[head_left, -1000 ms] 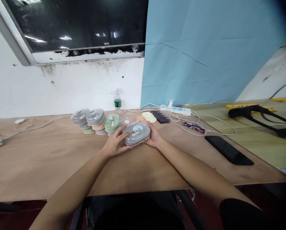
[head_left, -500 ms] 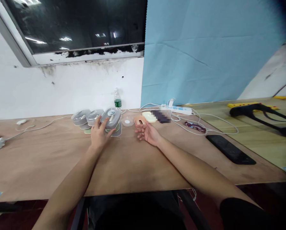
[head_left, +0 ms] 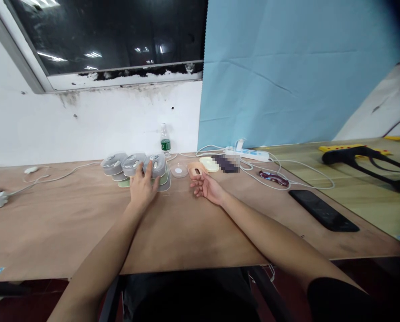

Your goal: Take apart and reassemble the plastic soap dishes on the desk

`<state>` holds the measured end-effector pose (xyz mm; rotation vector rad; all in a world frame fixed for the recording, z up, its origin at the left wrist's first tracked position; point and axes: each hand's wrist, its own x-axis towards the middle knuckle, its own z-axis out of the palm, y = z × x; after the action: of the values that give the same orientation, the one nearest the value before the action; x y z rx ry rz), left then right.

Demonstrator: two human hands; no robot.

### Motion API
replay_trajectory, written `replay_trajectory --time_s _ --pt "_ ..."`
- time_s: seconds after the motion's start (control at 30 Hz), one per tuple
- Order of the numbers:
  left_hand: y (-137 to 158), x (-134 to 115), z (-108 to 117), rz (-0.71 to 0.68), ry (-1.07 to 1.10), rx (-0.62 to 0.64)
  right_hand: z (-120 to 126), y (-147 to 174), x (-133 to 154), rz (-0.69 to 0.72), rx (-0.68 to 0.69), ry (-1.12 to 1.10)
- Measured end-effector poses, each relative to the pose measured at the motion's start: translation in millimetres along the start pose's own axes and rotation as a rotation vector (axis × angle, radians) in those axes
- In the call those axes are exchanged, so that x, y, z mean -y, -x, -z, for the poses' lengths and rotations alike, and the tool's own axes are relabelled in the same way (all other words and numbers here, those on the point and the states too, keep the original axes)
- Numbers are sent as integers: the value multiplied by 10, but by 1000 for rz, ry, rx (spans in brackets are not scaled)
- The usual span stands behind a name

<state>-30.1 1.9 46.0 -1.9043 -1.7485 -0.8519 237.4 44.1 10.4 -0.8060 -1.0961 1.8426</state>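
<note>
Grey containers with clear lids stand side by side at the back left of the table: a left one (head_left: 111,164), a middle one (head_left: 131,163) and a right one (head_left: 158,166). Grey and green pieces show beneath them. My left hand (head_left: 143,187) is at the front of the middle and right containers, fingers apart and near their lids; I cannot tell whether they touch. Palm up, my right hand (head_left: 209,189) rests with loosely curled fingers, holding nothing. It lies just in front of a peach-coloured piece with a slot (head_left: 196,167). Left of that is a clear lid (head_left: 183,173).
A plastic bottle (head_left: 165,142) stands by the wall. Farther right are a cream piece (head_left: 212,165), a dark pixelated item (head_left: 225,163), a power strip (head_left: 252,154) with looping cables, a dark red wrapped packet (head_left: 274,178) and a black phone (head_left: 322,210).
The right container has come down level with its neighbours, and my left hand has let go of it. My right hand has hardly moved.
</note>
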Motion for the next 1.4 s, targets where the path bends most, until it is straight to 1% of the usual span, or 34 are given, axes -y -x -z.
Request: replay_trajectory --time_s 0.07,0.13,0.23,0.3,0.37,0.43,0.47,0.53,0.6,0.67,0.73,0.8,0.9,1.0,1.07,1.17,1.3,1.4 --pt "-9 20 -32 4 18 -23 13 -25 -23 27 -21 20" --pt "-21 39 -65 12 51 -45 27 -64 -54 99 -96 65" --pt "-41 66 -117 15 115 -86 70 -133 -81 279 -323 183" --pt "-54 84 -154 8 147 -126 144 -167 -63 401 -484 291" --pt "-61 109 -193 -6 166 -170 276 -186 -14 515 -606 447" --pt "-53 140 -227 -41 201 -220 458 -194 46 610 -696 680" --pt "-40 154 -240 -74 236 -245 557 -198 71 637 -731 818" --pt "4 170 -250 -183 338 -264 743 -216 100 632 -766 1051" --pt "66 151 -240 -323 437 -201 879 -249 98 579 -752 1200" --pt "133 90 -221 -437 489 -66 947 -290 79 502 -706 1283" --pt "188 2 -208 -495 496 82 963 -326 63 426 -654 1334" --pt "225 -86 -210 -517 482 215 956 -352 60 376 -610 1379" --pt "249 -164 -237 -525 467 390 952 -368 72 353 -562 1440" --pt "244 -162 -261 -497 461 514 954 -365 69 364 -544 1474" --pt "231 -137 -261 -453 462 563 945 -356 54 375 -550 1484" --pt "205 -102 -246 -392 473 599 915 -338 27 388 -575 1505" --pt "184 -78 -238 -357 485 604 890 -313 29 388 -605 1531" --pt "183 -67 -251 -347 486 608 908 -289 59 377 -651 1517"
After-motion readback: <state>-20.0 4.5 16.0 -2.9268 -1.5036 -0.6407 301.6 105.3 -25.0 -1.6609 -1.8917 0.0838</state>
